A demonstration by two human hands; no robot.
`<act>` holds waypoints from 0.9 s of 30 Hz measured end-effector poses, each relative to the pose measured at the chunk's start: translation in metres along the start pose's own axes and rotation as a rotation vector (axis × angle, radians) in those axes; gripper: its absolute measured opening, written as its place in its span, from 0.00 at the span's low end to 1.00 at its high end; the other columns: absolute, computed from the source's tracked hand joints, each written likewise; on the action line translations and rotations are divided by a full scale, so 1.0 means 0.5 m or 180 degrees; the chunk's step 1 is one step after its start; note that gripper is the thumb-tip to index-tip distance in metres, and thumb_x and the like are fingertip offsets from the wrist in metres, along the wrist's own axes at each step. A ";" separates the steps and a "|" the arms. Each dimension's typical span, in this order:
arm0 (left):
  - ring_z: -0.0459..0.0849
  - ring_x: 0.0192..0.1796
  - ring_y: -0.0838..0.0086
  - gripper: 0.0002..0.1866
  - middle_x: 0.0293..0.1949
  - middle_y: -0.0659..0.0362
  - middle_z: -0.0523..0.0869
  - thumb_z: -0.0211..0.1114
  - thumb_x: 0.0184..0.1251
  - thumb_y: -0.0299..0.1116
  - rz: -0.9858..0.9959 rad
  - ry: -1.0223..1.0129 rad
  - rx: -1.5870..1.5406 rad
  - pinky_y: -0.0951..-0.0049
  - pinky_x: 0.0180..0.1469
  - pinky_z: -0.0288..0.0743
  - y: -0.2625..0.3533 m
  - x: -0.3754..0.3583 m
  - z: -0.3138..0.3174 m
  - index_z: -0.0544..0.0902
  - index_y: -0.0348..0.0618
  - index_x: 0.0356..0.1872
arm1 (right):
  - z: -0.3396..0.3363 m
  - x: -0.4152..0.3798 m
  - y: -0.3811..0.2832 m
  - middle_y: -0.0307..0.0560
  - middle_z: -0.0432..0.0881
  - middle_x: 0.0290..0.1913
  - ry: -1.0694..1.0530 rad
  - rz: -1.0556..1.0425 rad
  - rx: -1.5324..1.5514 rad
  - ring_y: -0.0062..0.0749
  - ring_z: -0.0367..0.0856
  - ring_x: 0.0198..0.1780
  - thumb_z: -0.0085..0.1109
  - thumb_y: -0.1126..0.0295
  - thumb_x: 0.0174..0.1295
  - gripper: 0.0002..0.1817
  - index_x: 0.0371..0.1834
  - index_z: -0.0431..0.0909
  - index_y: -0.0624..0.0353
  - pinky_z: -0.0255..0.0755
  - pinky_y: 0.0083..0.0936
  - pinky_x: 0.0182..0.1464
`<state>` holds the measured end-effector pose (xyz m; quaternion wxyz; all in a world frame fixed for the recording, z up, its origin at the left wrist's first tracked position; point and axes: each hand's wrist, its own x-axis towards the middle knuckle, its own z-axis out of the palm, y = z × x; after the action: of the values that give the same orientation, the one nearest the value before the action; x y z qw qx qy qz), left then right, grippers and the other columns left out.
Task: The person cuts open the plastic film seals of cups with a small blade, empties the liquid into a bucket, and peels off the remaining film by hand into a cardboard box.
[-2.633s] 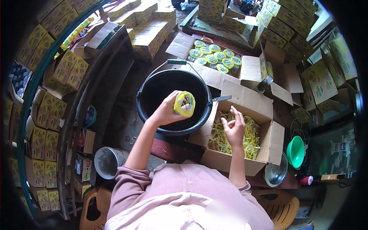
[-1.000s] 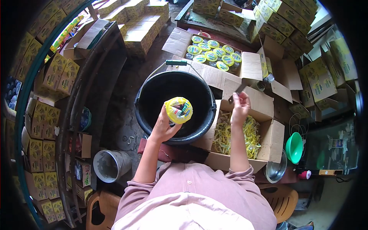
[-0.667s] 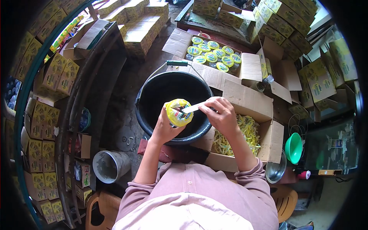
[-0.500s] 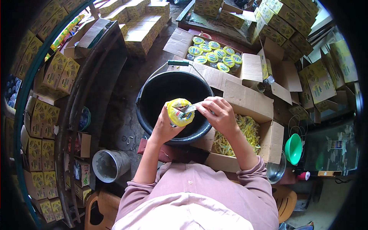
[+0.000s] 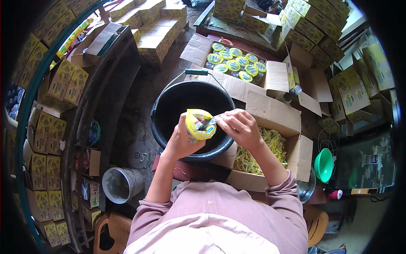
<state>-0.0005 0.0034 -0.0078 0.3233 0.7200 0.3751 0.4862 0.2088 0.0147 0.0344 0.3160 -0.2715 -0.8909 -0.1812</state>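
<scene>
Over the black bucket (image 5: 158, 137), my left hand (image 5: 179, 142) is wrapped round a cup with a yellow printed lid (image 5: 204, 132). The lid is partly cut or torn, with a dark gap in it. My right hand (image 5: 242, 127) pinches a small metal blade (image 5: 211, 121) whose end is in the gap of the lid. The cup's lower part is hidden by my left fingers. To the right of the bucket is an open carton (image 5: 298, 154) holding yellow shredded strips (image 5: 260, 152).
Beyond the bucket, an open carton (image 5: 278, 75) holds several yellow-lidded cups (image 5: 233, 65). A grey bucket (image 5: 120, 185) stands at lower left, a green bowl (image 5: 323, 165) at right. Printed boxes (image 5: 63, 84) line the left rack, and more are stacked at the back.
The cup has tilted slightly in my left hand, and the gap in its lid looks wider. My right hand has shifted a little with the blade.
</scene>
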 end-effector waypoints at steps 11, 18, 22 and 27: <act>0.82 0.42 0.65 0.37 0.40 0.50 0.80 0.71 0.41 0.29 -0.0027 -0.0541 -0.0622 0.71 0.47 0.75 -0.010 0.019 0.001 0.62 0.33 0.54 | -0.007 0.013 -0.005 0.34 0.73 0.26 0.0076 0.0005 0.0055 0.23 0.78 0.33 0.59 0.75 0.46 0.23 0.51 0.78 0.58 0.75 0.23 0.39; 0.78 0.43 0.71 0.34 0.40 0.54 0.79 0.69 0.41 0.28 -0.0087 -0.1004 -0.0863 0.73 0.49 0.72 0.012 0.046 -0.016 0.65 0.34 0.53 | 0.005 0.008 0.000 0.34 0.77 0.25 0.0236 0.0178 0.0200 0.21 0.78 0.30 0.58 0.76 0.49 0.31 0.61 0.68 0.63 0.75 0.21 0.37; 0.77 0.42 0.74 0.34 0.40 0.58 0.77 0.67 0.40 0.27 -0.0154 -0.1287 -0.1245 0.75 0.48 0.71 -0.013 0.053 -0.013 0.66 0.36 0.54 | 0.005 0.012 0.006 0.38 0.77 0.27 0.0328 0.0139 0.0351 0.24 0.77 0.27 0.60 0.82 0.46 0.29 0.57 0.71 0.67 0.74 0.23 0.31; 0.77 0.39 0.80 0.33 0.41 0.61 0.78 0.66 0.41 0.26 -0.1003 -0.1635 -0.2132 0.77 0.44 0.73 -0.007 0.055 -0.019 0.66 0.37 0.55 | 0.006 0.021 0.009 0.40 0.77 0.27 0.0411 0.0133 0.0466 0.27 0.77 0.26 0.62 0.85 0.45 0.27 0.53 0.74 0.68 0.73 0.24 0.28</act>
<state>-0.0037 0.0296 0.0048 0.6912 0.6071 0.2097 0.3311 0.2032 0.0234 0.0398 0.3954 -0.2540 -0.8736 -0.1261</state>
